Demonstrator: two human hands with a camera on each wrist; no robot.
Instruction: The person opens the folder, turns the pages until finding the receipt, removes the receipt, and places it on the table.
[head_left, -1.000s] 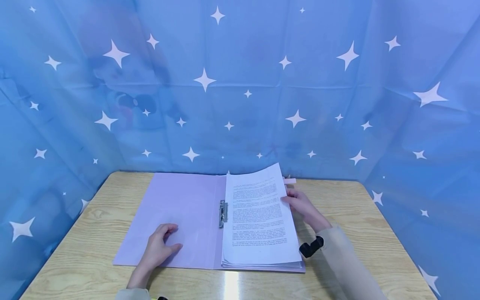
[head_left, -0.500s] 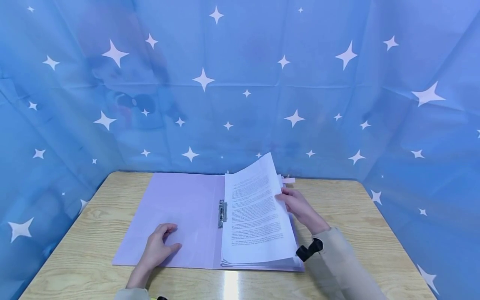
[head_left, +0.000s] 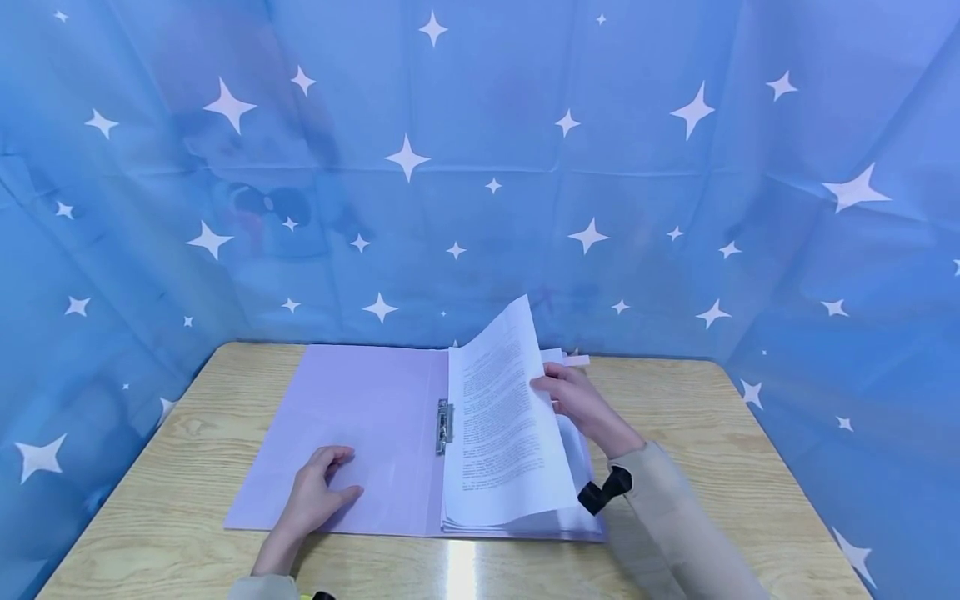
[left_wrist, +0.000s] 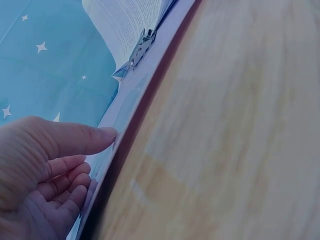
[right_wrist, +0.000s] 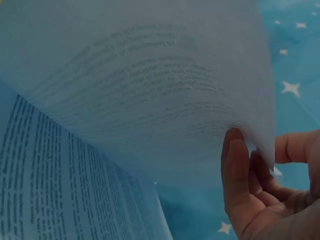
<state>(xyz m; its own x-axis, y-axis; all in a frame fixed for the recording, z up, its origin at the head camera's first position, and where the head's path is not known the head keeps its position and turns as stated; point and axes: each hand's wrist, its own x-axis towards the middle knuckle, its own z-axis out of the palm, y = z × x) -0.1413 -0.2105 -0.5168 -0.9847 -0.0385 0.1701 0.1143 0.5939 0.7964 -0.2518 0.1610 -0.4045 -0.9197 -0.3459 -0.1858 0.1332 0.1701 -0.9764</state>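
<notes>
A lilac folder (head_left: 360,400) lies spread on the table, its metal clip (head_left: 444,427) near the spine. On its right half is a stack of printed sheets, and the top sheet (head_left: 498,442) is lifted and bowed along its right edge. My right hand (head_left: 581,400) pinches that edge between thumb and fingers; the right wrist view shows the sheet's back (right_wrist: 150,100) with more print (right_wrist: 60,185) beneath. My left hand (head_left: 315,496) rests on the folder's left cover, fingers loosely bent, with nothing in them. In the left wrist view its thumb lies by the cover's edge.
The wooden table (head_left: 675,408) extends on both sides of the folder. A pink tab (head_left: 577,361) sticks out at the stack's upper right. Behind the table hangs a blue curtain (head_left: 480,225) with white stars.
My right hand has moved left and slightly up with the sheet's edge, so the page rises more steeply and uncovers more of the stack below. The left hand stays put.
</notes>
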